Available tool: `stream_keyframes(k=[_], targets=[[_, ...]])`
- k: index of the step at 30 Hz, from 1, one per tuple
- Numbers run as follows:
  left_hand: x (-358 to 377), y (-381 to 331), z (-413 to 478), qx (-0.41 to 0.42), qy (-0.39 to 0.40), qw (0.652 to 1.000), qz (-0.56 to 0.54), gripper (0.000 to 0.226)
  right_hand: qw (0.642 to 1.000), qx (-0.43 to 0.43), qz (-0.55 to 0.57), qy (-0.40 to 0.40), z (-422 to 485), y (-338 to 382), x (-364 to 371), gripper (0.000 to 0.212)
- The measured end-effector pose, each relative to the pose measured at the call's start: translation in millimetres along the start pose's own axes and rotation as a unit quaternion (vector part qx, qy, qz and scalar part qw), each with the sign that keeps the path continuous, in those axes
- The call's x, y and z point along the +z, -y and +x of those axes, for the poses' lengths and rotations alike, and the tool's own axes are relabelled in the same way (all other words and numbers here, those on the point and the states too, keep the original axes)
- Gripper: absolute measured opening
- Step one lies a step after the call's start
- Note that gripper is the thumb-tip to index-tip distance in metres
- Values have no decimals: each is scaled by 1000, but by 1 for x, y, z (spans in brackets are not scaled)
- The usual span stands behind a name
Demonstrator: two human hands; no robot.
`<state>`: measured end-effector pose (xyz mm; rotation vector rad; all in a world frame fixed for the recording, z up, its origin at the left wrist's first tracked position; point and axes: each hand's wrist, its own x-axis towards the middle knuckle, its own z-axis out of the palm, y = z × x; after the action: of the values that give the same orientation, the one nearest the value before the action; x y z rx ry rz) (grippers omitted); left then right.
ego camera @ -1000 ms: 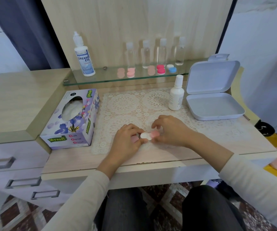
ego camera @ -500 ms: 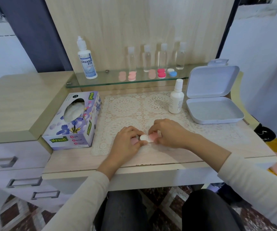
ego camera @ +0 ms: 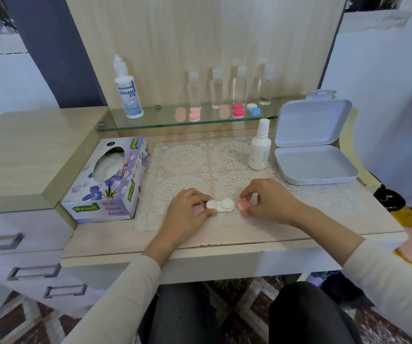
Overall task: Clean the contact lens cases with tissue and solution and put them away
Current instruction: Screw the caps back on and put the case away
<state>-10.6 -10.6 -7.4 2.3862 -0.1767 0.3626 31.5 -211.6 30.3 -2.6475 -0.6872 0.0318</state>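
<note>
While the left hand (ego camera: 187, 211) is curling over its 9 o'clock end, the white contact lens case (ego camera: 221, 206) is lying flat on the lace mat (ego camera: 195, 167) near the front edge of the desk (ego camera: 224, 240). Its long axis is running straight across the view, from 9 o'clock to 3 o'clock. The left grip is clenching the case, with thumb and fingers closing round the 9 o'clock well, which is showing a round white top. Something pinkish is showing under those fingers, and I cannot tell what it is.

The 3 o'clock end of the case is pointing toward the right hand (ego camera: 270, 202). That grip is pinching a pink cap (ego camera: 243, 205) between thumb and forefinger, just beside the end of the case.

At 9 o'clock from the case a tissue box (ego camera: 105, 181) is sitting with its opening facing up and white tissue showing inside. At 1 o'clock a small white solution bottle (ego camera: 260, 147) is standing upright at the far edge of the mat. Just beside it, at 2 o'clock, a pale hinged box (ego camera: 315, 165) is sitting open with its lid raised.

At 12 o'clock a glass shelf (ego camera: 150, 121) is carrying a larger bottle labelled Dream Eye (ego camera: 128, 95), four clear bottles (ego camera: 240, 86) and several more lens cases (ego camera: 237, 110) in pink, red and white-and-blue.
</note>
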Motion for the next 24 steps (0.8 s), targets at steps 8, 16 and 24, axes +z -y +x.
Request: stream_keyframes(k=[8, 16, 24], targets=[[0, -2, 0, -6, -5, 1000, -7, 27, 1000, -16, 3, -10, 6, 16, 11, 34], [0, -2, -1, -9, -5, 1000, 4, 29, 997, -6, 63, -47, 7, 16, 24, 19], [-1, -7, -1, -34, -43, 998, -9, 43, 985, 21, 146, -85, 2, 7, 8, 17]])
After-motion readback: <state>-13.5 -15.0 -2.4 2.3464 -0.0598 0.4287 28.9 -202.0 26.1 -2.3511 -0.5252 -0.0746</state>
